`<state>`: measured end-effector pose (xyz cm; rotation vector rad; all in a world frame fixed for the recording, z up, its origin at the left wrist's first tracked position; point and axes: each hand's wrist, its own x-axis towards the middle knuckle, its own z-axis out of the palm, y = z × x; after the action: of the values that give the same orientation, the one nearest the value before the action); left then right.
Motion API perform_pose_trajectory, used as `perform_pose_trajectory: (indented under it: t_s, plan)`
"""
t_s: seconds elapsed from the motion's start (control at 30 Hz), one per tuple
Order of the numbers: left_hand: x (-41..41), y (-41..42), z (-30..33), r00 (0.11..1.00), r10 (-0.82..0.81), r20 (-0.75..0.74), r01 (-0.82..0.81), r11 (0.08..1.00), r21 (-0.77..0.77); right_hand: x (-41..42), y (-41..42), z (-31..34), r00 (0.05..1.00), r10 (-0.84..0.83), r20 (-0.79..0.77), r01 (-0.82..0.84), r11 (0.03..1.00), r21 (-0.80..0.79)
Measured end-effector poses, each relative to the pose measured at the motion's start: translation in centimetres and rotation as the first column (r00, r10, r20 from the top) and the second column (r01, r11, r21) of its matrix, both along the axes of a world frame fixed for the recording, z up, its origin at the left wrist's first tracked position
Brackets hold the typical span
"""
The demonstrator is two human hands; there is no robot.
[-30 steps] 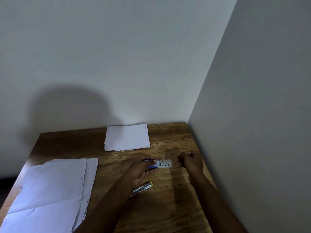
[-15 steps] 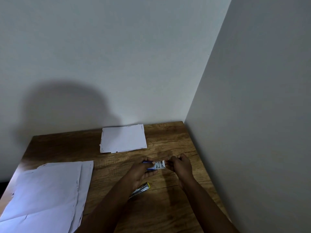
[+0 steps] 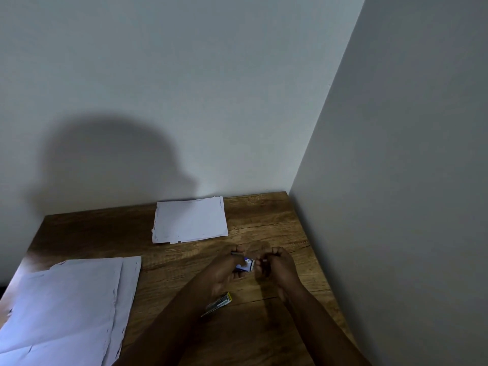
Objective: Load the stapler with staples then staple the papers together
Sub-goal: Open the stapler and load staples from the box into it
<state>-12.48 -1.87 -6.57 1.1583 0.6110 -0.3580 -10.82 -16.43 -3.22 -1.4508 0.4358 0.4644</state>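
My left hand holds a small white and blue staple box just above the wooden table. My right hand is at the box's right end, with its fingertips pinched there. What those fingers hold is hidden. A silver stapler with a yellow end lies on the table, partly under my left forearm. A small stack of white papers rests near the back wall. A larger spread of white sheets covers the front left.
The table stands in a corner, with a wall behind it and a wall close along its right edge. My head's shadow falls on the back wall.
My right hand has moved left from a spot apart from the box and now meets it. The box has lifted and tilted in my left hand.
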Motion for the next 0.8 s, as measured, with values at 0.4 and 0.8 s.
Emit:
perform_pose_trajectory:
  t_s: [0.4, 0.8]
  plan:
    - [7.3, -1.2, 1.5, 0.984, -0.178, 0.005, 0.149, 0.837, 0.526, 5.3, -1.3, -1.3, 0.999, 0.024, -0.026, -0.026, 0.997, -0.073]
    - [14.8, -5.2, -0.5, 0.982, -0.083, 0.17, -0.029, 0.822, 0.568, 14.0, -1.5, -2.9, 0.981, -0.142, 0.129, 0.166, 0.967, -0.193]
